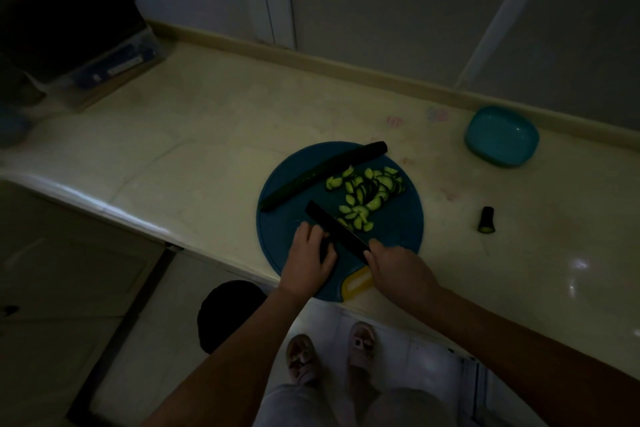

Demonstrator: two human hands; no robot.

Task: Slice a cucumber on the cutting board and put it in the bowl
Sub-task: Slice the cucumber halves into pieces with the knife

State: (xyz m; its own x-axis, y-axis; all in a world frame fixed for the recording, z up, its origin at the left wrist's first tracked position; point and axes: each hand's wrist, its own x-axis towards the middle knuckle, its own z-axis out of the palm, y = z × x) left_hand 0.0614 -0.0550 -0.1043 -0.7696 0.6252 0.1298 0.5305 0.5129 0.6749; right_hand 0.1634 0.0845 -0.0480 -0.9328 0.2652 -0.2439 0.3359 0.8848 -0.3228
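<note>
- Right hand [394, 267] has its fingers clamped round the handle of the knife [332, 225], with the blade angled away over the cutting board [391, 239].
- Left hand [310, 253] sits just beside the blade, fingers [308, 230] curled down over a short dark cucumber piece [325, 250]. The light is dim, but it looks pinned for the next cut.
- Just beyond those fingers lies a heap of half-moon slices [367, 191], so a good share of the slicing looks done.
- Farther out from the fingers, at the board's far edge, a long cucumber half [322, 175] waits uncut. I'd judge roughly half the cutting remains.
- The bowl [502, 139] stands well away on the counter [207, 149], out past the right-hand fingers, with nothing in it. The transfer isn't started.
- A cut-off end stub [486, 220] lies on the counter, off to the right of the fingers.
</note>
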